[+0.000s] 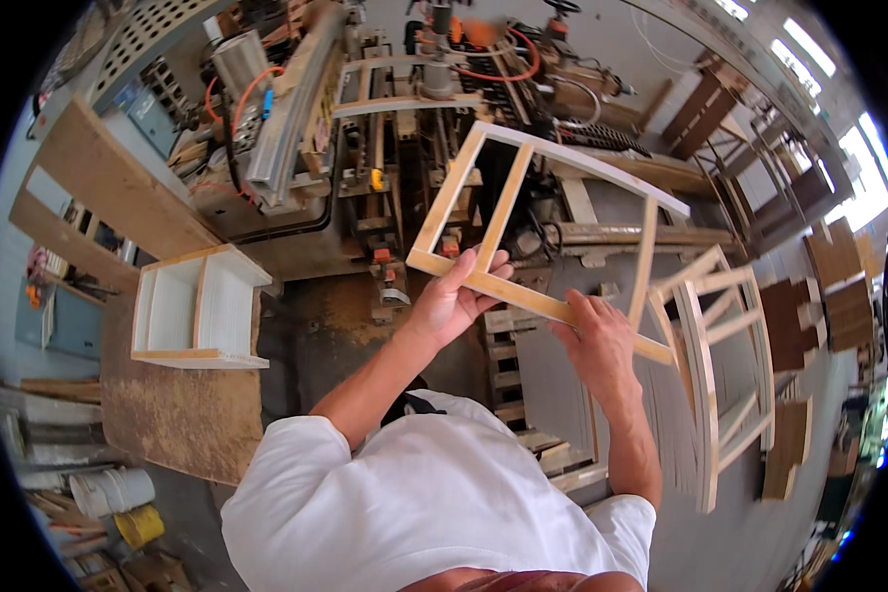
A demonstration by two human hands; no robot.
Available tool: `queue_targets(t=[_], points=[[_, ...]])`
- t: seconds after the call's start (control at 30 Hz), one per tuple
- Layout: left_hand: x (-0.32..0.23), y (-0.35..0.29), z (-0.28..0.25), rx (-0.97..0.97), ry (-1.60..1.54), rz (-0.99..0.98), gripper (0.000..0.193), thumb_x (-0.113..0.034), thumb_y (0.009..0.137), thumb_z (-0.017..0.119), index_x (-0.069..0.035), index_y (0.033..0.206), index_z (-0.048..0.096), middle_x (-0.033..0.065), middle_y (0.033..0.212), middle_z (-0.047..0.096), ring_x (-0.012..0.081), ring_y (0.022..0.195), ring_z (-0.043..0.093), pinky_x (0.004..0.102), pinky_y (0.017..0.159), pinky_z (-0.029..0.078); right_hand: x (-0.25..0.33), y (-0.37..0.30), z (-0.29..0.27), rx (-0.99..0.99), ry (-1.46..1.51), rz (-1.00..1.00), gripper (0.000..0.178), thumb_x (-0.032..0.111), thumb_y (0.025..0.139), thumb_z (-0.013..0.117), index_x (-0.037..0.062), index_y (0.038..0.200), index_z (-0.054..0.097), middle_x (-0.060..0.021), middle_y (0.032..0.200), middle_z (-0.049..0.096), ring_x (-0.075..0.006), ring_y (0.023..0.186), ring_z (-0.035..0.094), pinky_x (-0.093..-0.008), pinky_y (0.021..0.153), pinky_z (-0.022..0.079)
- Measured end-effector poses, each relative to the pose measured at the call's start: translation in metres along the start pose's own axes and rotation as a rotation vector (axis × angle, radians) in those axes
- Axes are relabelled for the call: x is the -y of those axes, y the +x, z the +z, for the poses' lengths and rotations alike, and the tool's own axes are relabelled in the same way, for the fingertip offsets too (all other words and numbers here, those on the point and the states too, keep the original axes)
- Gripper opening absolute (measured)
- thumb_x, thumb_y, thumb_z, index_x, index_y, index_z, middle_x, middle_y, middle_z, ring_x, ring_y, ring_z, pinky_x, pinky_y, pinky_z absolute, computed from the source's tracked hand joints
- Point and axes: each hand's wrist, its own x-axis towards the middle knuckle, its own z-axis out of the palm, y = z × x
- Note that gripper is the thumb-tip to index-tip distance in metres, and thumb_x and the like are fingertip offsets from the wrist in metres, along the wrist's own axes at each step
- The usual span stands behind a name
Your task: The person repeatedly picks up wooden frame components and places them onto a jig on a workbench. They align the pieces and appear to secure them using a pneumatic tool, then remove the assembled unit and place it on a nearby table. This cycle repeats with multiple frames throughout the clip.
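Observation:
A light wooden frame with crossbars and one white-faced long side is held up in front of me, tilted. My left hand grips its near rail close to the inner crossbar, thumb on top and fingers underneath. Farther right along the same rail, my right hand is closed over the wood from above. The frame's far side reaches over the machine parts beyond. To the right, several similar wooden frames stand together, close to my right forearm.
At the left, a stack of white-sided frames stands on a worn brown board. Ahead is a machine with metal rails and an orange hose. White and yellow buckets sit lower left. Wooden pallets lie below the frame.

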Motion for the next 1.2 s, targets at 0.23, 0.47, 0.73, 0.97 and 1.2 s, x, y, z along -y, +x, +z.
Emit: queue_targets(t=[0.23, 0.47, 0.73, 0.97, 1.2], points=[[-0.068, 0.037, -0.1, 0.039, -0.068, 0.105, 0.047, -0.02, 0.094, 0.063, -0.01, 0.138, 0.049, 0.0044, 0.128, 0.062, 0.0211, 0.121, 0.058, 0.045, 0.1, 0.049, 0.005, 0.103, 0.084, -0.039, 0.115, -0.281, 0.041, 0.021, 0.079, 0.077, 0.0068, 0.115, 0.065, -0.0095, 0.087, 0.064, -0.0311, 0.083, 0.062, -0.042, 0.074, 0.049], [-0.127, 0.07, -0.148, -0.016, -0.088, 0.078, 0.051, -0.015, 0.092, 0.064, -0.013, 0.14, 0.047, 0.0032, 0.128, 0.06, 0.0246, 0.122, 0.057, 0.0526, 0.098, 0.049, 0.022, 0.174, 0.147, -0.099, 0.182, -0.326, 0.035, 0.021, 0.078, 0.076, 0.0087, 0.11, 0.068, -0.0096, 0.09, 0.066, -0.0306, 0.081, 0.062, -0.0424, 0.073, 0.048], [-0.178, 0.101, -0.187, -0.029, -0.078, 0.074, 0.046, -0.015, 0.094, 0.062, -0.015, 0.138, 0.05, 0.0031, 0.132, 0.059, 0.0235, 0.124, 0.055, 0.0526, 0.101, 0.047, 0.043, 0.232, 0.186, -0.096, 0.169, -0.313, 0.035, 0.02, 0.078, 0.077, 0.0084, 0.11, 0.069, -0.0096, 0.093, 0.067, -0.0305, 0.084, 0.063, -0.0414, 0.075, 0.05], [-0.196, 0.114, -0.215, -0.049, -0.084, 0.097, 0.047, -0.014, 0.094, 0.061, -0.014, 0.139, 0.049, 0.0034, 0.13, 0.059, 0.0243, 0.123, 0.056, 0.0517, 0.1, 0.049, 0.055, 0.262, 0.203, -0.055, 0.196, -0.329, 0.034, 0.02, 0.08, 0.075, 0.0079, 0.11, 0.068, -0.0102, 0.093, 0.067, -0.0313, 0.086, 0.063, -0.0421, 0.075, 0.05], [-0.208, 0.123, -0.221, -0.12, -0.098, 0.159, 0.04, -0.011, 0.095, 0.058, -0.014, 0.134, 0.051, 0.0019, 0.132, 0.059, 0.0233, 0.126, 0.054, 0.0535, 0.105, 0.045, 0.049, 0.3, 0.224, -0.085, 0.236, -0.385, 0.033, 0.021, 0.08, 0.073, 0.0099, 0.11, 0.068, -0.0083, 0.096, 0.067, -0.0303, 0.091, 0.062, -0.0419, 0.08, 0.047]])
